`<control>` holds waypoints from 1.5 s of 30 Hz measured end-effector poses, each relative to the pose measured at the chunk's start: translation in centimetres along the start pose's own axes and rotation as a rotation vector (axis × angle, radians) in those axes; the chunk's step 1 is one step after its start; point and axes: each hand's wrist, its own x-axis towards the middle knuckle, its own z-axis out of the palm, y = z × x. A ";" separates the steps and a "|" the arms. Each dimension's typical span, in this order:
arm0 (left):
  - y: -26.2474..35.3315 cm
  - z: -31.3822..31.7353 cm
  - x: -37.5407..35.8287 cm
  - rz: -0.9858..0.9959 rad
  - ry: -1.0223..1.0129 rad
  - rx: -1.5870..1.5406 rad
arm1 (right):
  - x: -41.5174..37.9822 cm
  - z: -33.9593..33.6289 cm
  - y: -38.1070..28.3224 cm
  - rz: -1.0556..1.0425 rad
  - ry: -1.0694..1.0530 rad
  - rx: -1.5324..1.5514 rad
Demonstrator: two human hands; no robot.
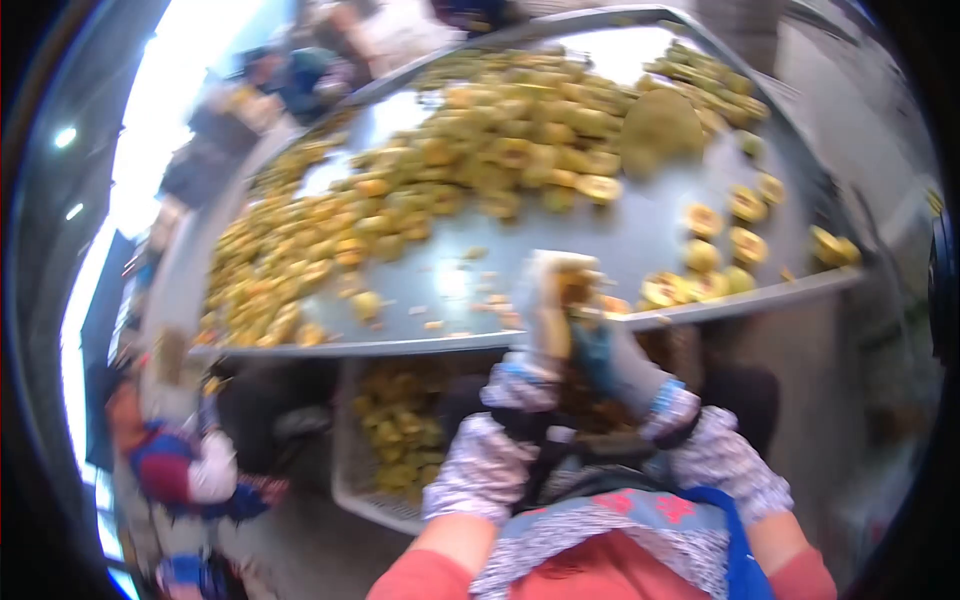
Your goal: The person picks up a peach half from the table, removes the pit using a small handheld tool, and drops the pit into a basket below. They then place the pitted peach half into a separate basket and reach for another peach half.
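Both my hands are gloved and meet at the near edge of a metal table [450, 250]. My left hand [547, 312], in a pale glove, is curled round a yellowish-brown piece of fruit [576, 285]. Close against it on the right is my right hand [612, 352], in a blue and grey glove; its fingers are blurred, and what they hold cannot be made out. Halved fruit [664, 289] lies just right of my hands. A large heap of yellow-green fruit [500, 140] covers the table's far and left parts.
A round greenish-brown object [662, 132] lies by the heap. Under the table's edge stands a crate [345, 485] of fruit pieces. One person [185, 465] is at the lower left; others [305, 75] are beyond the table. More halves [828, 247] lie near the right corner.
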 end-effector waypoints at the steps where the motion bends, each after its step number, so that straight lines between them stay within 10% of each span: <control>1: -0.7 -0.3 0.0 -0.080 -0.049 -0.146 | 1.0 -2.1 -0.4 -0.209 -0.104 -0.483; 2: -0.1 -0.4 0.3 0.044 -0.112 0.020 | 2.6 -6.1 -1.5 0.002 -0.177 -0.078; 4: 0.3 -0.1 0.1 -0.088 -0.098 -0.293 | -0.8 0.2 0.2 -0.542 -0.057 -1.033; 11: 1.8 0.4 0.0 -0.305 -0.026 -0.558 | -1.7 1.4 -1.0 -0.822 -0.162 -1.777; 18: 2.1 -0.4 0.4 -0.357 -0.178 -0.463 | -2.9 2.8 0.0 -0.565 -0.119 -1.390; 21: 3.4 -0.5 0.0 -0.397 -0.188 -0.570 | -4.7 4.0 -0.8 -1.065 -0.263 -2.081; 23: 3.0 -0.9 0.7 -0.355 -0.226 -0.488 | -7.3 7.0 -2.5 0.235 -0.105 -0.899; 30: 2.2 -0.8 0.7 -0.313 -0.279 -0.224 | -8.4 8.7 -0.2 -0.101 0.099 -1.308; 32: 2.9 -1.3 0.6 -0.326 -0.365 -0.295 | -9.5 10.3 -0.9 0.264 0.187 -0.942; 36: 3.0 -1.3 0.0 -0.317 -0.486 -0.465 | -9.7 10.3 -1.3 0.360 0.065 -0.881; 39: 2.8 -0.4 -0.7 -0.478 -0.264 -0.661 | -9.9 10.8 -1.0 0.268 0.170 -1.047; 45: 1.8 0.6 -0.5 -0.534 -0.123 -0.763 | -5.6 2.7 -1.1 -0.840 -0.328 -1.732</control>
